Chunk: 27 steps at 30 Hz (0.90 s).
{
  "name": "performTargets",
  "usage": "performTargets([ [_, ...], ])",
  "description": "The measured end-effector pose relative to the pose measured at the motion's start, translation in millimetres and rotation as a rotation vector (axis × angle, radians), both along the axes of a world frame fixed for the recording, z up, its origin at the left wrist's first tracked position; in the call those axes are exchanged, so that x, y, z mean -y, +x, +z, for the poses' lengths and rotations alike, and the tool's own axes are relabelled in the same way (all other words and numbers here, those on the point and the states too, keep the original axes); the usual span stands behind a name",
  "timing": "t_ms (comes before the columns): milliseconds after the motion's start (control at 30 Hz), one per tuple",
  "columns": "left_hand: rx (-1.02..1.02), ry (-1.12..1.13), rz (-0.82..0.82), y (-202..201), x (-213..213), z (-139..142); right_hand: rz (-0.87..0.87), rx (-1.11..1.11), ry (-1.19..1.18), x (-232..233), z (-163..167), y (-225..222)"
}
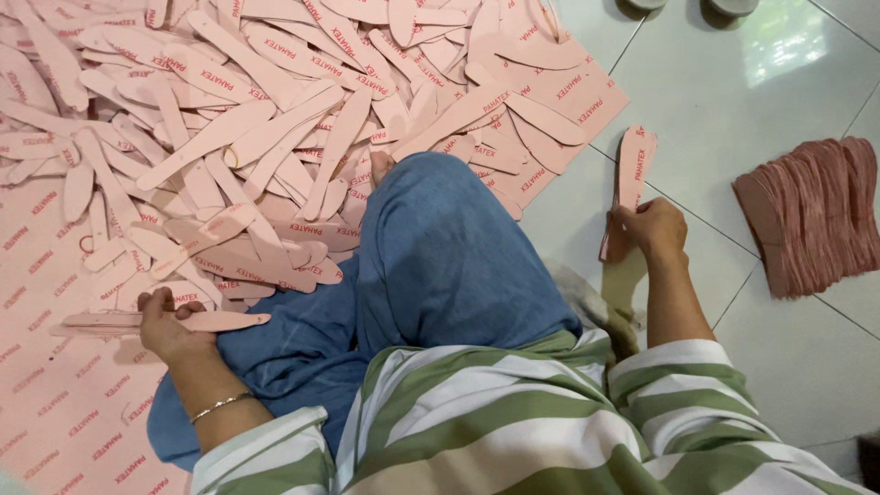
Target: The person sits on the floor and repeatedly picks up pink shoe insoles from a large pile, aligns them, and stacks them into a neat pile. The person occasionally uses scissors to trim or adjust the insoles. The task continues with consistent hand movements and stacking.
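Note:
I sit on the floor in blue trousers and a green-and-white striped shirt. My left hand [167, 323] grips a small stack of long pink insole-shaped strips [215, 321], lying flat just above the pink sheet [55, 403]. My right hand [651, 229] holds another stack of pink strips [631, 174] upright on its edge on the white tile floor [733, 101]. A big loose heap of the same pink cut-out strips [275, 119] spreads in front of my knee.
A fanned pile of darker pink pieces [811, 215] lies on the tiles at the right. Pink sheet material covers the floor at the left and under the heap. Two round grey objects [706, 5] sit at the top edge.

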State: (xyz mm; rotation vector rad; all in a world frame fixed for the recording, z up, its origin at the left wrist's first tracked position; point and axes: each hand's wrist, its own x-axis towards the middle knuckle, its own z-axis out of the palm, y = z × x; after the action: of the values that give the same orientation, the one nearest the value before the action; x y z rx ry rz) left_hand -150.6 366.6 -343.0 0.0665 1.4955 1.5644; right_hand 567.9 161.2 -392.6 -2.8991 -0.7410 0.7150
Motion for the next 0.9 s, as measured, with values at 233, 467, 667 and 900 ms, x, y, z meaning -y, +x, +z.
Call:
performTargets([
  [233, 0.003, 0.005, 0.022, 1, 7, 1, -0.116, -0.119, 0.225, 17, 14, 1],
  [467, 0.045, 0.063, -0.029, -3, 7, -5, -0.496, -1.087, 0.703, 53, 25, 36],
  [667, 0.063, 0.075, -0.002, 0, 8, -5, -0.482, -1.450, 0.861, 79, -5, 38],
  [900, 0.049, 0.047, -0.001, -1, 7, -8, -0.554, -1.481, 0.904, 90, -24, 40],
])
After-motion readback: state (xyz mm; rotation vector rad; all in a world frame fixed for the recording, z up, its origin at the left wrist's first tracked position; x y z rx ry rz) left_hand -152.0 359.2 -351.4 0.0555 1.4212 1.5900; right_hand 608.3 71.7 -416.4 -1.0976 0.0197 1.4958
